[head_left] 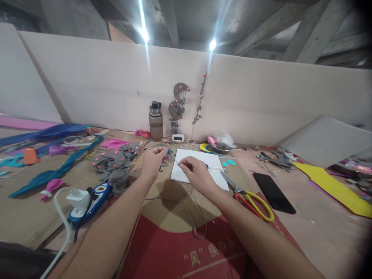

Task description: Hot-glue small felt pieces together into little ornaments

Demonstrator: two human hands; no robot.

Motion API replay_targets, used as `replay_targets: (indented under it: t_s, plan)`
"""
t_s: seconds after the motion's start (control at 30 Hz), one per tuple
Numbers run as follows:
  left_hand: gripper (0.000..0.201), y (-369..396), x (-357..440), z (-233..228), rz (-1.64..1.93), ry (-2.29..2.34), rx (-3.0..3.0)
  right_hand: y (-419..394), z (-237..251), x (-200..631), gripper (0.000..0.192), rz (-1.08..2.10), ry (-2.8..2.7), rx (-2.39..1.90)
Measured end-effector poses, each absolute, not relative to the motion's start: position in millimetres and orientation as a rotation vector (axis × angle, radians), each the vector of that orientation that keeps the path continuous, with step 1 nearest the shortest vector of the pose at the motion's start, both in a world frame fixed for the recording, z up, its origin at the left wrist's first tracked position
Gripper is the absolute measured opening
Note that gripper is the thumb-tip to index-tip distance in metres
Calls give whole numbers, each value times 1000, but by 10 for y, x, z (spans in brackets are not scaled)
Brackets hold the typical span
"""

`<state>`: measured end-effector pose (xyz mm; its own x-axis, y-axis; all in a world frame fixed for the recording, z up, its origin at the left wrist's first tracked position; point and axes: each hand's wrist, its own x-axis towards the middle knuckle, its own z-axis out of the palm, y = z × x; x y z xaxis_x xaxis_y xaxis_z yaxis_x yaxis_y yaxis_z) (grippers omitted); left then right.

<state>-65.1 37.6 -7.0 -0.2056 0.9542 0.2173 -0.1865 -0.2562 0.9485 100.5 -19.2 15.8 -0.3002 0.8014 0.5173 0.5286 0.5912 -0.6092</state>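
Note:
My left hand [155, 162] is raised over the cardboard, thumb and fingers pinched together; whatever lies between them is too small to make out. Small grey pieces [165, 163] show just behind its fingertips. Facing it, my right hand [196, 170] is closed in a pinch above the white paper [180, 175]. A thin needle [176, 161] seems to stick out from its fingertips toward the left hand. Below the right hand, a thin grey thread [207, 226] trails in a loop over the red printed cardboard [162, 248].
Right of the paper lie scissors [255, 205] and a black phone [274, 193]. Grey yarn [118, 182], felt pieces [116, 159] and a blue power strip [90, 209] sit left. A bottle [156, 124] stands near the wall, where grey moon-shaped ornaments [176, 108] hang.

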Motion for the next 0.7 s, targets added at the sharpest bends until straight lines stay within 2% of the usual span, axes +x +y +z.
replay_targets:
  t_s: [0.2, 0.3, 0.43, 0.5, 0.57, 0.7]
  plan:
    - [23, 398, -671, -62, 1675, 908, 940, -319, 174, 1112, 23, 559, -2242, -875]
    - [25, 382, -668, -39, 1673, 860, 910, -217, 107, 1306, 33, 510, -1991, -1190]
    - [24, 325, -643, 9, 1661, 844, 957, -24, -52, 1594, 23, 122, -1869, -1681]
    - [25, 294, -625, 35, 1659, 853, 989, 25, -146, 1674, 32, 9, -1956, -1857]
    - [25, 272, -608, 58, 1662, 855, 1005, 40, -233, 1701, 39, -19, -2050, -1949]
    - [24, 258, -585, 81, 1673, 826, 1007, 66, -331, 1706, 32, 120, -2007, -1990]
